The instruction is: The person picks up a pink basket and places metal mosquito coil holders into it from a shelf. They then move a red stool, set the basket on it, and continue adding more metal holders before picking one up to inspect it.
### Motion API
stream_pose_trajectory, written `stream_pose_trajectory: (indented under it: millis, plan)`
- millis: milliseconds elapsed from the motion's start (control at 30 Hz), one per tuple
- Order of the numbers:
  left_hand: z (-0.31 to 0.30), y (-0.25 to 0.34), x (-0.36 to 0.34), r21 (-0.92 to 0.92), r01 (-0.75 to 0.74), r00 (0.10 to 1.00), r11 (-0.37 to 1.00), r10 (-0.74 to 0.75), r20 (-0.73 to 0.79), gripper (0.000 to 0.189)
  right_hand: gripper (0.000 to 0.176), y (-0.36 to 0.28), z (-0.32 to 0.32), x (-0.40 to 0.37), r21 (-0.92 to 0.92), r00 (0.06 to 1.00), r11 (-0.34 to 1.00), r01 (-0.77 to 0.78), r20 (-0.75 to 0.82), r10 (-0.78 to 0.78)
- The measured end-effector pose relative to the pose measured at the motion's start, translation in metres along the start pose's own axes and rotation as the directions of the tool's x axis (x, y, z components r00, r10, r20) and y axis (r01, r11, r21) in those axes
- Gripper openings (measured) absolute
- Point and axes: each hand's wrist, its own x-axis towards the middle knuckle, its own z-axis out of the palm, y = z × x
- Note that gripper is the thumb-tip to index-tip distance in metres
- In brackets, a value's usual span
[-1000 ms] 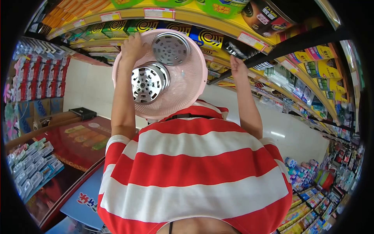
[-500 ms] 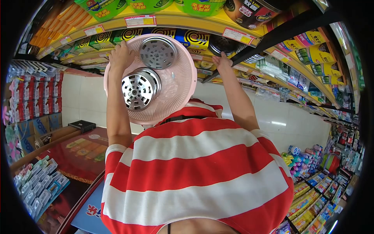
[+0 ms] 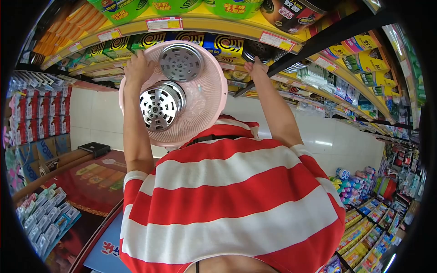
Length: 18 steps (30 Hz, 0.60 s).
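Note:
My left hand (image 3: 138,69) is closed on the left rim of a pink plastic basket (image 3: 218,93), which tilts in front of my chest. Inside lie round metal mosquito coil holders with slotted lids: a dull one (image 3: 181,63) at the top and a shiny stack (image 3: 158,109) lower left. Crumpled clear plastic is beside them. My right hand (image 3: 257,68) reaches to the shelf, fingers apart, at the lower edge of a dark round coil holder (image 3: 256,49). Whether the fingertips touch it is hard to tell.
Mosquito coil boxes (image 3: 223,43) line the shelf left of my right hand. More metal holders (image 3: 296,66) stand right of a black shelf post (image 3: 327,38). Green tubs (image 3: 175,7) fill the shelf above. A red-topped chest (image 3: 98,175) is at lower left.
My right hand has moved slightly up and left, closer to the dark coil holder on the shelf. The basket and my left hand have shifted a little left.

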Motion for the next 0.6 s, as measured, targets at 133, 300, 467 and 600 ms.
stream_pose_trajectory:
  millis: [133,300,467,600]
  plan:
    - [-0.003,-0.001,-0.003,-0.005,0.010,1.000,1.000,-0.010,0.007,0.058,0.027,0.005,-0.001,-0.002,0.004,0.999,1.000,0.020,0.033,-0.020]
    - [-0.002,-0.001,-0.002,0.003,0.005,1.000,1.000,-0.005,0.009,0.059,0.026,0.008,-0.005,-0.003,-0.007,0.999,1.000,0.010,0.038,-0.009]
    - [-0.001,-0.003,-0.001,0.012,-0.005,1.000,1.000,0.005,0.013,0.058,0.025,0.008,-0.016,-0.008,-0.050,0.993,0.997,-0.053,0.100,0.058]
    - [-0.002,-0.002,-0.001,0.019,-0.001,1.000,1.000,0.001,0.004,0.057,0.031,0.015,-0.029,0.000,-0.169,0.979,0.984,0.049,0.202,-0.014]
